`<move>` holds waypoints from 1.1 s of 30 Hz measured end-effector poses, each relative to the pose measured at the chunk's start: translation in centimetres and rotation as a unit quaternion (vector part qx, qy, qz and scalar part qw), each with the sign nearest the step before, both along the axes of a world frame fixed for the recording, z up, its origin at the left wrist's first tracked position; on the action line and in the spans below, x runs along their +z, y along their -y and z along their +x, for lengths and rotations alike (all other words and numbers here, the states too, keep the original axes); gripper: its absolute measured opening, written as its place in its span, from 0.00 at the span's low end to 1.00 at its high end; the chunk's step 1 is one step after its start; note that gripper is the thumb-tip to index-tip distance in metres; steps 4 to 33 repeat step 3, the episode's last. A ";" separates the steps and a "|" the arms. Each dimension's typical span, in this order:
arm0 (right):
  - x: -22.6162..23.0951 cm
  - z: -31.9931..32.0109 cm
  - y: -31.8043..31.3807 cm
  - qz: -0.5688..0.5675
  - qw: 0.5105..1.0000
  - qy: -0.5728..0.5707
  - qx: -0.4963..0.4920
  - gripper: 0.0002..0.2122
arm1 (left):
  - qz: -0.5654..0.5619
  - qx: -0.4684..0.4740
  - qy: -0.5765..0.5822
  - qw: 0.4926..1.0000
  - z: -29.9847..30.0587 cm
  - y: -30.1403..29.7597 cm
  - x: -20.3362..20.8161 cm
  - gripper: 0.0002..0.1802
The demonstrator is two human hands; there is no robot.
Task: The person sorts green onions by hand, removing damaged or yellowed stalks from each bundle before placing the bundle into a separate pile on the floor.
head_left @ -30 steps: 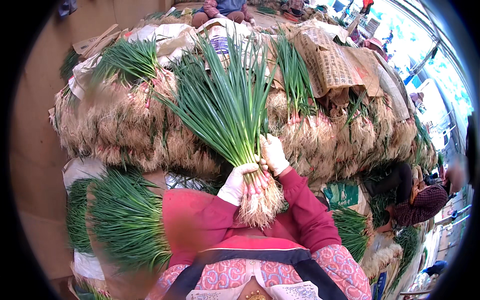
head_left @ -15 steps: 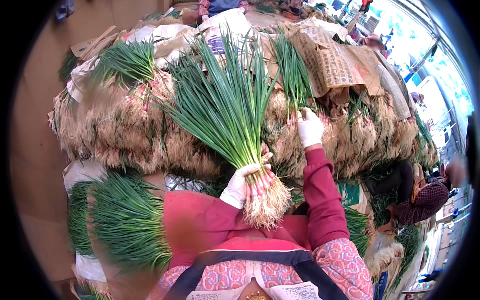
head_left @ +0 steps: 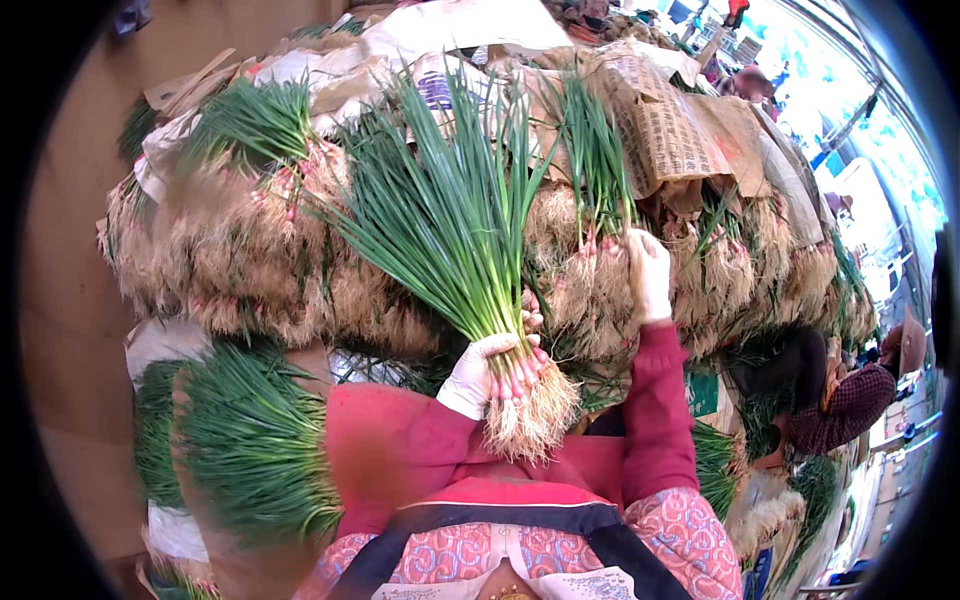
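My left hand (head_left: 482,375), in a white glove, is closed around a thick bunch of spring onions (head_left: 480,260). The long green leaves fan away from me, while the pinkish bulbs and pale roots hang toward my lap. My right hand (head_left: 648,272), also gloved, is at the front edge of the heaped spring onions, just right of a smaller loose bunch (head_left: 595,150) lying on top. Its fingers are curled together beside the bulbs; what they grip, if anything, is too small to make out.
A long heap of root bundles (head_left: 250,255) runs across in front, partly covered by brown paper sacks (head_left: 650,130). Another bunch (head_left: 255,115) lies on its left end. More green bundles (head_left: 260,440) stand at my left. A person in a checked top (head_left: 850,405) sits at the right.
My right hand has shifted right and slightly nearer to me, away from the loose bunch. A white sheet at the far side now covers where a person showed. The left hand stays almost still.
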State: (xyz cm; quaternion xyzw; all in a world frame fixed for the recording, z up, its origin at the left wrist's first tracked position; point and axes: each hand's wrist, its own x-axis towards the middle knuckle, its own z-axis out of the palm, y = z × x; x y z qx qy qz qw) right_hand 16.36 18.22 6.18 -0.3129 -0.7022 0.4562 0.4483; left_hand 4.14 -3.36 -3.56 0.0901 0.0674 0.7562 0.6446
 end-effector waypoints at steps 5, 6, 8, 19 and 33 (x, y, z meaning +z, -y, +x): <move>-2.1 1.1 4.9 -0.033 0.991 0.042 0.119 0.06 | 0.001 -0.011 -0.035 0.999 -0.2 -0.5 -0.6 0.28; -2.1 1.1 4.9 -0.033 0.991 0.042 0.119 0.06 | 0.001 -0.011 -0.035 0.999 -0.2 -0.5 -0.6 0.28; -2.1 1.1 4.9 -0.033 0.991 0.042 0.119 0.06 | 0.001 -0.011 -0.035 0.999 -0.2 -0.5 -0.6 0.28; -2.1 1.1 4.9 -0.033 0.991 0.042 0.119 0.06 | 0.001 -0.011 -0.035 0.999 -0.2 -0.5 -0.6 0.28; -2.1 1.1 4.9 -0.033 0.991 0.042 0.119 0.06 | 0.001 -0.011 -0.035 0.999 -0.2 -0.5 -0.6 0.28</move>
